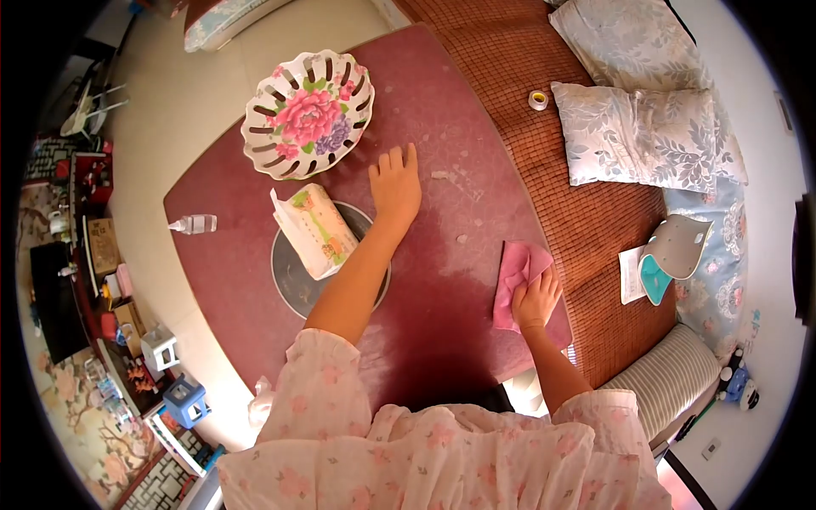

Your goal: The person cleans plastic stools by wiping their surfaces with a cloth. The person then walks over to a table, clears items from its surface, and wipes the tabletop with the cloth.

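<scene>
My right hand [537, 299] rests on a folded pink cloth [513, 276] near the right edge of the dark red table [459, 208]. Its fingers press the cloth down against the tabletop. Farther forward, my left hand [396, 185] lies on the table with its fingers partly spread and nothing in them. Just left of that forearm, a pack of tissues [316, 229] sits on a round grey plate [293, 285], which the arm partly covers. A flower-painted openwork fruit bowl [310, 115] stands beyond the tissues, close to my left fingertips.
A small clear bottle [195, 223] lies by the left table edge. To the right, a sofa with a brown woven mat [489, 76] holds a roll of tape [538, 100], pillows [637, 136] and a grey-and-teal object [674, 255]. Small stools [185, 399] stand on the floor at left.
</scene>
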The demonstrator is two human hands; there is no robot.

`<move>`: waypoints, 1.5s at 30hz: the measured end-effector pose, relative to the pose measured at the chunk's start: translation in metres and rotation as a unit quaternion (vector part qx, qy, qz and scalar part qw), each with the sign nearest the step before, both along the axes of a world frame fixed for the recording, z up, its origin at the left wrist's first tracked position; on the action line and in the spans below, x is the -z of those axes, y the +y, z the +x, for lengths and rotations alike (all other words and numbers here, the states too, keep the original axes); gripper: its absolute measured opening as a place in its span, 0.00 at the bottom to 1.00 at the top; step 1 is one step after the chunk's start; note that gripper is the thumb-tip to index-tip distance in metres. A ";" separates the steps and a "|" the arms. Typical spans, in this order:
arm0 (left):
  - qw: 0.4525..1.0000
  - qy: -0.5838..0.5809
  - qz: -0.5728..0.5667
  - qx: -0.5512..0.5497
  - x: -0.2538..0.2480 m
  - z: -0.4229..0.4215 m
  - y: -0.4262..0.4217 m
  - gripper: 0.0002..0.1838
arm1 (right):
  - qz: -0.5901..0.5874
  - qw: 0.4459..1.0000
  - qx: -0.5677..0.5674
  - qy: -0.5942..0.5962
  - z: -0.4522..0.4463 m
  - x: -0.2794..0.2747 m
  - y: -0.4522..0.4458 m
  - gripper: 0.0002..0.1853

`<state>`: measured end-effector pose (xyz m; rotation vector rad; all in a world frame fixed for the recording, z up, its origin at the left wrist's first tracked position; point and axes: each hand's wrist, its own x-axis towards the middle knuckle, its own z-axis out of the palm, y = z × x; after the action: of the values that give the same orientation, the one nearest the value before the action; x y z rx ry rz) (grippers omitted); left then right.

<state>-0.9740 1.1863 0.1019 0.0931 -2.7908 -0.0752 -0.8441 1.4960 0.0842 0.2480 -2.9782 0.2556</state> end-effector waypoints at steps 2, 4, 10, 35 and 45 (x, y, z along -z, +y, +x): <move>1.000 0.002 0.010 0.003 -0.003 0.004 0.001 0.22 | -0.001 1.000 0.000 -0.003 0.000 0.000 0.000 0.30; 1.000 0.004 0.020 0.007 -0.003 0.004 -0.001 0.22 | -0.005 1.000 0.006 -0.008 0.001 0.001 0.001 0.30; 0.841 0.000 0.541 -0.027 -0.010 -0.015 -0.020 0.18 | -0.007 1.000 0.004 -0.017 0.001 0.001 0.002 0.31; 0.987 0.128 0.057 0.073 0.005 -0.034 -0.003 0.12 | -0.028 1.000 0.000 -0.005 -0.002 -0.007 -0.002 0.27; 0.985 0.081 0.131 0.073 -0.003 -0.023 -0.009 0.12 | -0.017 1.000 -0.008 0.001 -0.003 -0.010 -0.004 0.27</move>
<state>-0.9966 1.1770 0.1047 -0.0510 -2.6059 -0.4663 -0.8466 1.4916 0.0944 0.2694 -2.9681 0.3074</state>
